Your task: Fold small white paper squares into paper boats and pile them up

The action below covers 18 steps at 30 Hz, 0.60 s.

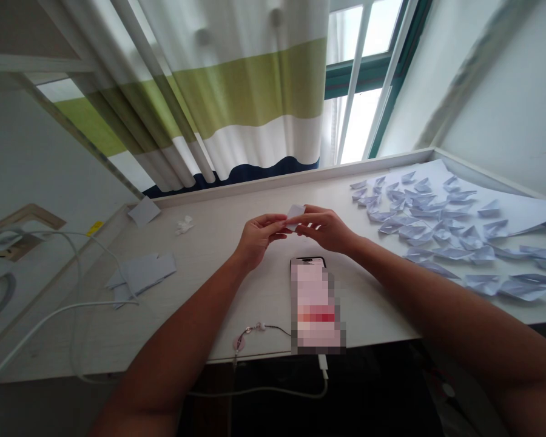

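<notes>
Between my two hands, a small piece of folded white paper (295, 212) is held a little above the white desk (218, 224). My left hand (262, 235) pinches its left side between thumb and fingers. From the other side my right hand (324, 227) grips it, with the index finger along the upper edge and the thumb below. Fingers partly cover the paper, so its exact fold is hard to make out. Many folded paper boats (418, 206) lie spread over the right part of the desk, some on larger white sheets (523, 206).
A phone (312, 297) with a blurred screen lies below my hands, its charging cable (323, 364) hanging over the front edge. A beaded strap (248, 332) lies beside it. On the left are paper sheets (150, 270), a square sheet (144, 210), a crumpled scrap (184, 224) and white cables (64, 309).
</notes>
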{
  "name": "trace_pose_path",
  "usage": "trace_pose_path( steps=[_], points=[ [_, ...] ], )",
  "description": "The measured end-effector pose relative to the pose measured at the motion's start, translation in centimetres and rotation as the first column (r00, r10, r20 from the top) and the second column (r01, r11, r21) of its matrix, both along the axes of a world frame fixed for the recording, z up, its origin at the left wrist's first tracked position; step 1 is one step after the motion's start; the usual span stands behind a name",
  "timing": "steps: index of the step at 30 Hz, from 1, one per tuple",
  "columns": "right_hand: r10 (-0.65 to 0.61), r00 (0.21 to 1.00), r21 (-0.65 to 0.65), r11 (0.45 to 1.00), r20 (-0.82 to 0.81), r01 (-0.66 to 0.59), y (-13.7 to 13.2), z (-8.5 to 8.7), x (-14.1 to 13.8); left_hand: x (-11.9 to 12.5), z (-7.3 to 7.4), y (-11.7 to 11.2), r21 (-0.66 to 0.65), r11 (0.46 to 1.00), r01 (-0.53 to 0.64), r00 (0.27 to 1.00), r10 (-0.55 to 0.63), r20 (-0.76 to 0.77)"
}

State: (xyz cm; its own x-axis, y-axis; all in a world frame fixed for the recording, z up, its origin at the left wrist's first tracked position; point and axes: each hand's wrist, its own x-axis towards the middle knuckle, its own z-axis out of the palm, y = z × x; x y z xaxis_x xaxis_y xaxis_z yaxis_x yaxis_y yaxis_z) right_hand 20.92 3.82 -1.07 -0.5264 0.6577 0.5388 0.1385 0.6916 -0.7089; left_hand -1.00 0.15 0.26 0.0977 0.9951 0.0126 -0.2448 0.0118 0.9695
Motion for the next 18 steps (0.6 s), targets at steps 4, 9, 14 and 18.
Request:
trace_pose_path(
  steps=[4, 9, 14, 18],
  points=[
    [-0.001, 1.000, -0.091, 0.996, -0.022, -0.001, -0.1, -0.2, -0.5, -0.2, -0.2, 0.2, -0.012, 1.000, 0.002, 0.999, -0.002, 0.033],
    [-0.087, 0.988, -0.203, 0.977, -0.125, 0.061, -0.2, -0.1, -1.1, 0.3, -0.3, -0.1, 0.119, 0.992, 0.048, 0.999, -0.045, -0.030],
    [-0.120, 0.963, -0.272, 0.961, -0.243, 0.051, -0.5, 0.1, -1.5, 0.6, -0.8, -0.1, 0.195, 0.980, -0.021, 0.995, 0.040, -0.096],
    [-0.142, 0.945, -0.340, 0.940, -0.293, 0.036, -0.5, 0.1, -1.7, 0.6, -0.9, -0.1, 0.194, 0.981, -0.010, 0.993, 0.032, -0.112]
  ],
)
